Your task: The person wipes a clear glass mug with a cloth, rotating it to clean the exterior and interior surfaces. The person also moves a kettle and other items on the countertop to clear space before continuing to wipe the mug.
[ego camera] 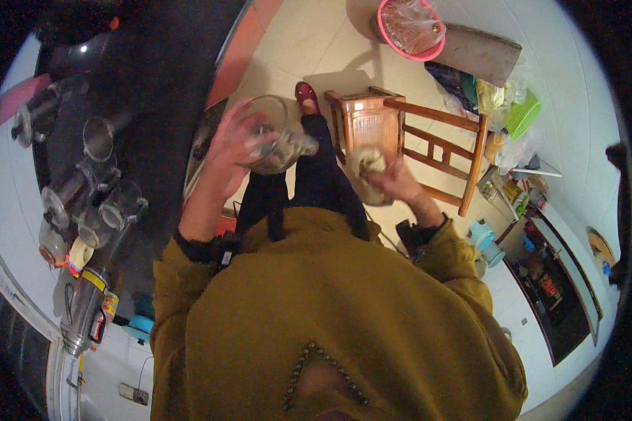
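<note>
My left hand (pixel 237 142) is closed around a clear glass jug (pixel 274 158), which is tilted so that its round rim shows; motion blurs the hand, and its fingers show through the glass. To the right, my right hand (pixel 397 181) grips a crumpled light-coloured cloth (pixel 367 163), apart from the glass. Both hands are in front of my dark trousers, above the floor. The cloth's lower part is blurred.
Several glass vessels (pixel 99 138) and a steel thermos flask (pixel 87 310) stand on the dark countertop (pixel 158 105) at left. A wooden chair (pixel 442 147) stands beyond my right hand. A pink-rimmed bin (pixel 432 52) and a green basket (pixel 524 114) are farther off.
</note>
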`<state>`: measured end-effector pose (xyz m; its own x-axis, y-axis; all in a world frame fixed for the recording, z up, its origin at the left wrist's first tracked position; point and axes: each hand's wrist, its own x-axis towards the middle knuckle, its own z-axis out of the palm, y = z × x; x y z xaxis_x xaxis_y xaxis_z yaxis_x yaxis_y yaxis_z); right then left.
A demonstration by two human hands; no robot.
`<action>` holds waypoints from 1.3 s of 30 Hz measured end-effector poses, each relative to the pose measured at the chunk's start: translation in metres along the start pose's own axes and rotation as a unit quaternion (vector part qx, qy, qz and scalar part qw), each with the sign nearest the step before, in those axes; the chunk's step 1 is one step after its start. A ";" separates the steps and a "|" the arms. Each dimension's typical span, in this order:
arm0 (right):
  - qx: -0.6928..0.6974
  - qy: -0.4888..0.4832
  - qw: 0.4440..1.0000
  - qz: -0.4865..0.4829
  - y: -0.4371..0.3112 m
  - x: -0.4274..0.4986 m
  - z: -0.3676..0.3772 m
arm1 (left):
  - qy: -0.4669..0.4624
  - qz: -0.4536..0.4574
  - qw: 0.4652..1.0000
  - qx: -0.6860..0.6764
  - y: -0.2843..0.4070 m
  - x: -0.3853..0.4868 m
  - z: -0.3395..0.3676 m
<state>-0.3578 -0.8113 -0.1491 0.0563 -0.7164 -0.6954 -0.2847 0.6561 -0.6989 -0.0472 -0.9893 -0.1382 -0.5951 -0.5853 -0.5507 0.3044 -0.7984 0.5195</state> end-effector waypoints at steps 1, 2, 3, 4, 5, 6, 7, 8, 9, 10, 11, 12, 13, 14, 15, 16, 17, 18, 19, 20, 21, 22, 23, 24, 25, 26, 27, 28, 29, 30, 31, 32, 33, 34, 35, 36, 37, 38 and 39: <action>-0.060 -0.020 0.995 0.072 0.029 -0.007 -0.001 | 0.018 -0.006 1.000 -0.001 -0.001 0.003 0.000; -0.097 -0.079 0.978 0.165 0.057 -0.016 0.004 | 0.037 -0.013 0.999 -0.003 -0.001 0.005 0.000; -0.150 -0.163 0.951 0.216 0.083 -0.027 0.006 | 0.051 -0.017 0.999 -0.010 -0.002 0.007 0.002; -0.139 -0.181 0.943 0.242 0.106 -0.038 0.006 | 0.062 -0.014 0.998 -0.004 -0.003 0.011 0.003; -0.151 -0.225 0.922 0.276 0.126 -0.049 0.006 | 0.067 -0.003 0.998 -0.003 -0.005 0.017 0.004; -0.154 -0.254 0.909 0.294 0.142 -0.059 0.004 | 0.076 0.005 0.997 0.001 -0.007 0.022 0.005; -0.153 -0.276 0.898 0.306 0.154 -0.066 0.000 | 0.076 0.007 0.997 -0.010 -0.010 0.027 0.005; -0.153 -0.293 0.890 0.314 0.162 -0.071 -0.005 | 0.077 0.007 0.997 -0.017 -0.013 0.032 0.006; -0.146 -0.299 0.888 0.317 0.167 -0.073 -0.011 | 0.077 0.007 0.997 -0.024 -0.017 0.039 0.005; -0.140 -0.311 0.884 0.320 0.168 -0.074 -0.018 | 0.068 0.000 0.997 -0.041 -0.021 0.046 0.004; -0.137 -0.325 0.878 0.323 0.166 -0.076 -0.024 | 0.061 -0.009 0.996 -0.060 -0.025 0.052 0.003; -0.127 -0.330 0.878 0.323 0.162 -0.075 -0.032 | 0.055 -0.015 0.995 -0.081 -0.030 0.058 0.001; -0.124 -0.340 0.874 0.325 0.156 -0.075 -0.040 | 0.056 -0.018 0.995 -0.080 -0.035 0.064 0.000; -0.115 -0.348 0.872 0.326 0.149 -0.074 -0.048 | 0.059 -0.020 0.995 -0.081 -0.040 0.068 -0.002; -0.106 -0.356 0.870 0.325 0.140 -0.074 -0.057 | 0.062 -0.022 0.995 -0.080 -0.044 0.070 -0.005; -0.097 -0.360 0.870 0.322 0.131 -0.073 -0.065 | 0.056 -0.021 0.995 -0.083 -0.048 0.073 -0.007; -0.085 -0.368 0.869 0.320 0.121 -0.072 -0.076 | 0.051 -0.021 0.995 -0.086 -0.052 0.074 -0.010; -0.076 -0.376 0.868 0.316 0.110 -0.071 -0.086 | 0.043 -0.019 0.995 -0.087 -0.055 0.076 -0.014; -0.065 -0.383 0.867 0.312 0.098 -0.070 -0.096 | 0.050 -0.024 0.994 -0.097 -0.058 0.076 -0.019; -0.053 -0.392 0.865 0.308 0.086 -0.069 -0.106 | 0.060 -0.031 0.992 -0.108 -0.061 0.073 -0.022; -0.043 -0.402 0.862 0.307 0.073 -0.068 -0.115 | 0.070 -0.039 0.989 -0.121 -0.064 0.069 -0.026; -0.030 -0.408 0.861 0.303 0.061 -0.063 -0.127 | 0.072 -0.031 0.990 -0.116 -0.067 0.069 -0.031; -0.025 -0.420 0.855 0.301 0.047 -0.063 -0.135 | 0.076 -0.023 0.991 -0.110 -0.069 0.068 -0.036; -0.015 -0.429 0.853 0.298 0.035 -0.058 -0.144 | 0.089 -0.023 0.991 -0.102 -0.072 0.066 -0.040; -0.010 -0.431 0.852 0.296 0.025 -0.049 -0.153 | 0.079 -0.019 0.989 -0.121 -0.075 0.065 -0.044; -0.004 -0.441 0.849 0.290 0.012 -0.043 -0.162 | 0.077 -0.019 0.987 -0.139 -0.077 0.064 -0.048; 0.001 -0.448 0.847 0.286 0.002 -0.035 -0.170 | 0.068 -0.018 0.985 -0.155 -0.080 0.063 -0.051; 0.005 -0.453 0.846 0.280 -0.008 -0.026 -0.177 | 0.065 -0.015 0.985 -0.159 -0.084 0.065 -0.053; 0.005 -0.456 0.847 0.274 -0.016 -0.015 -0.185 | 0.055 -0.004 0.985 -0.162 -0.089 0.067 -0.056; 0.005 -0.461 0.846 0.267 -0.024 -0.008 -0.189 | 0.048 0.004 0.985 -0.166 -0.094 0.071 -0.060; 0.004 -0.465 0.846 0.261 -0.031 0.001 -0.194 | 0.040 0.011 0.986 -0.163 -0.099 0.074 -0.063; 0.002 -0.471 0.844 0.256 -0.037 0.011 -0.197 | 0.038 0.018 0.986 -0.161 -0.104 0.077 -0.067; -0.001 -0.475 0.843 0.251 -0.042 0.019 -0.199 | 0.036 0.027 0.986 -0.159 -0.110 0.081 -0.072; -0.004 -0.478 0.843 0.247 -0.045 0.028 -0.202 | 0.030 0.035 0.986 -0.162 -0.115 0.084 -0.077; -0.007 -0.482 0.841 0.245 -0.049 0.037 -0.203 | 0.026 0.043 0.985 -0.165 -0.121 0.086 -0.082; -0.011 -0.484 0.840 0.245 -0.052 0.044 -0.204 | 0.021 0.052 0.984 -0.171 -0.127 0.088 -0.088; -0.008 -0.483 0.840 0.246 -0.053 0.052 -0.204 | 0.026 0.055 0.982 -0.179 -0.132 0.090 -0.092; -0.010 -0.480 0.840 0.251 -0.056 0.056 -0.204 | 0.027 0.062 0.980 -0.188 -0.137 0.093 -0.097; -0.009 -0.476 0.842 0.254 -0.059 0.060 -0.204 | 0.029 0.070 0.978 -0.195 -0.142 0.097 -0.102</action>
<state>-0.5326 -0.9415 -0.1161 0.6617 0.1770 -0.7286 -0.5178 0.8107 -0.2733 -0.0723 -0.9471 -0.3320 -0.4873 -0.6902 -0.5349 0.6468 -0.6969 0.3099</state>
